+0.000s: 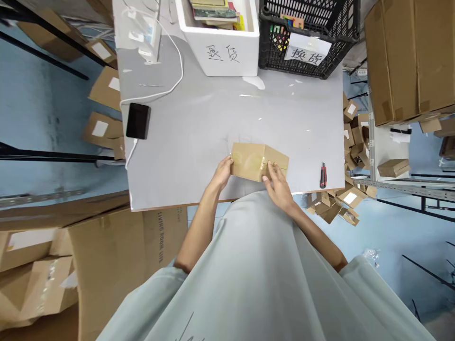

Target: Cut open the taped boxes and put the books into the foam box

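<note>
A small brown cardboard box is near the front edge of the table, with a fold or edge running across it and a shiny strip of tape near that line. My left hand grips its left end, thumb and fingers closed at the edge. On the right part of the box rests my right hand, fingers over the surface and thumb at the near edge. Whether the box's underside touches the table I cannot tell. To the right lies a red and black utility knife, apart from both hands.
At the table's back stand a white foam bin with books and a black plastic crate. A black phone with a white cable and a power strip lie left. Cardboard boxes are heaped on the floor to the right.
</note>
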